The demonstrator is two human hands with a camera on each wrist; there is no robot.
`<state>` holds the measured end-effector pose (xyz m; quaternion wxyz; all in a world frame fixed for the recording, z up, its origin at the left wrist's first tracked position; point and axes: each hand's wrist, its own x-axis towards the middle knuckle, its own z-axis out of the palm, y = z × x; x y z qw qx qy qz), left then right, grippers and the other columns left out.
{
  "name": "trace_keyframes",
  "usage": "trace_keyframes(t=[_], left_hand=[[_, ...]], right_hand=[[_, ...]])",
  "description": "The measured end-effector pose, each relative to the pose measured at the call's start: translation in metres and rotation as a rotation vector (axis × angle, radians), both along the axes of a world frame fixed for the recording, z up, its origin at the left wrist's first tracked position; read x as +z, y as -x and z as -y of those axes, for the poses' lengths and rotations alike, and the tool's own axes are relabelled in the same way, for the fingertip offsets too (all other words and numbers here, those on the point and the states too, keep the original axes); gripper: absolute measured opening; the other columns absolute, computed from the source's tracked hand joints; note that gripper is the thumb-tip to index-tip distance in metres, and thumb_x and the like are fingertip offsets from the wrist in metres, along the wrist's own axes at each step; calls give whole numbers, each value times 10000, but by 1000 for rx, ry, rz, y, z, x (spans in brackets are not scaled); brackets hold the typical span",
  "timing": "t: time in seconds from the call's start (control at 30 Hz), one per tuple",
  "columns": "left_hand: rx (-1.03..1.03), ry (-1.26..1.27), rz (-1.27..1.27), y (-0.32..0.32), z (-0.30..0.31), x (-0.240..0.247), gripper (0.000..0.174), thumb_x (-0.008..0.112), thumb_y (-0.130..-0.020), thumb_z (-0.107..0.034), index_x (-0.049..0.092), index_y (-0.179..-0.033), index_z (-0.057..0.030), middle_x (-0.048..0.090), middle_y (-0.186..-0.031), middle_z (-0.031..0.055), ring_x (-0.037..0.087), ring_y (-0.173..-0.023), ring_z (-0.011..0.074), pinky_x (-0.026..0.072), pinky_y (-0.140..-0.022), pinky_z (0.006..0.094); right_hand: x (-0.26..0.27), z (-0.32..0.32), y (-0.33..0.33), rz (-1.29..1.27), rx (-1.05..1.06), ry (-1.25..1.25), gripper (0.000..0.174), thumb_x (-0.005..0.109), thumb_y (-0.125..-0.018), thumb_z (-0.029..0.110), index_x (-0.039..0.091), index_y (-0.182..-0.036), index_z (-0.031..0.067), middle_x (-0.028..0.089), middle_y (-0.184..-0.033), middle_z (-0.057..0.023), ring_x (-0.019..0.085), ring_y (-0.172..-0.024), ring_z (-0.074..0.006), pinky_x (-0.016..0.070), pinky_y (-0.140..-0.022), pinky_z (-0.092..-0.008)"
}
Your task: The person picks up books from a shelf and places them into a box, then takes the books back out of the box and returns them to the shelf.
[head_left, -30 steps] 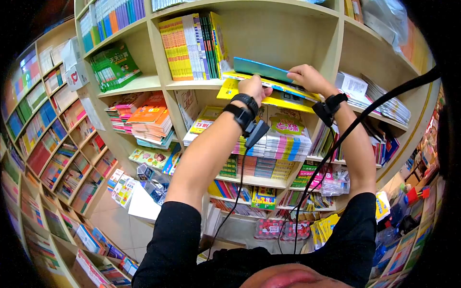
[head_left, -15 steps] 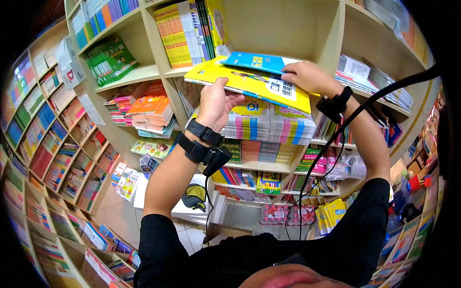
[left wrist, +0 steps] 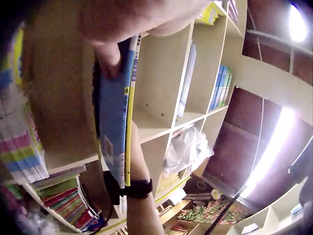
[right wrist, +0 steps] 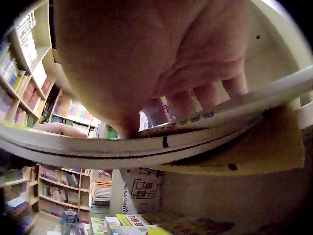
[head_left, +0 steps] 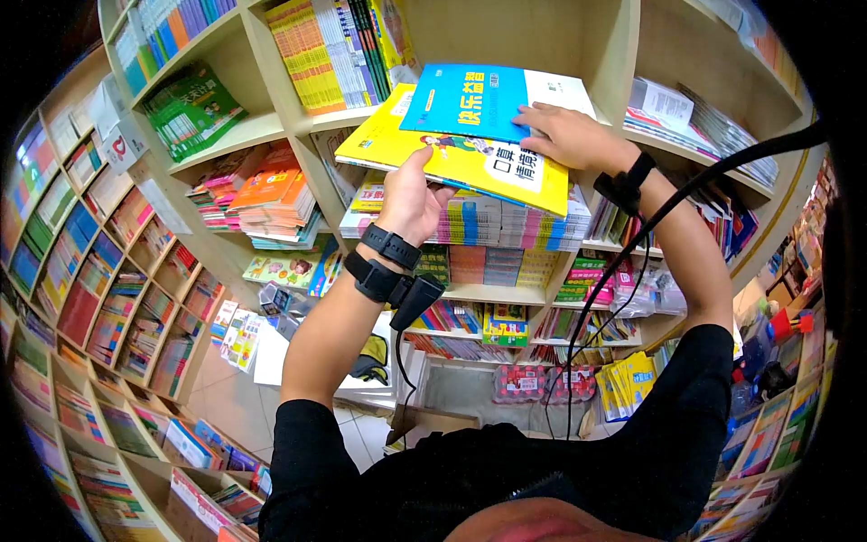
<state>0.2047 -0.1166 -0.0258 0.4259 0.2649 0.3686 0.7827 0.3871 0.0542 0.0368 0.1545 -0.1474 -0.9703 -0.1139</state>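
Note:
A yellow workbook (head_left: 388,143) with a cartoon figure and dark lettering lies tilted in front of the shelf unit. My left hand (head_left: 411,197) grips its near left edge, thumb on the cover and fingers underneath. On top lies a blue workbook (head_left: 461,98) with yellow title characters and a white right end. My right hand (head_left: 578,135) rests on its lower right part, fingers spread over the cover. From below, the left wrist view shows a blue back cover (left wrist: 115,107) with left fingers against it. The book edges (right wrist: 117,149) run under my right palm in the right wrist view.
A row of upright books (head_left: 316,54) stands on the shelf at left. Stacked books (head_left: 533,221) fill the shelf below, with orange booklets (head_left: 275,199) beside them. A black cable (head_left: 686,199) crosses on the right. Red-capped packs (head_left: 519,384) sit low down.
The workbooks have turned from nearly edge-on to covers facing up. The blue one has come down flat onto the yellow one. My left hand has moved left along the near edge.

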Motion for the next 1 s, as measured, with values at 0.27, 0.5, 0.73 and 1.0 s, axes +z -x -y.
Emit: trace_keyframes(t=[0.27,0.5,0.73,1.0], left_hand=[[41,-218,96,-36,67,5,368,491,-920,-139,435,-1274,-56,523,-1257,86,519,-1131,219,409,-971,403],[212,-222,-216,-19,142,27,403,539,-889,-94,422,-1261,8,563,-1188,121,563,-1087,256,465,-927,396],[381,9,-807,8,164,73,317,578,-859,-94,523,-1124,72,639,-1016,134,648,-827,186,517,-732,283],[488,-137,-1151,46,116,128,223,554,-857,-82,590,-996,88,659,-905,109,631,-744,139,493,-656,256]], right_hand=[[-6,-42,2,-43,189,52,456,465,-928,384,529,-1206,28,543,-1194,-207,536,-1064,-355,429,-909,-400],[-22,-4,8,-24,-59,-238,644,634,-792,376,401,-1329,107,426,-1343,-209,440,-1195,-394,390,-959,-475],[-10,-10,30,-253,-199,-297,228,535,-776,103,598,-992,61,646,-757,-187,642,-695,-353,516,-613,-445],[37,-36,12,-595,-274,-58,234,518,-833,150,636,-1024,84,650,-891,-223,631,-816,-396,508,-759,-477]])
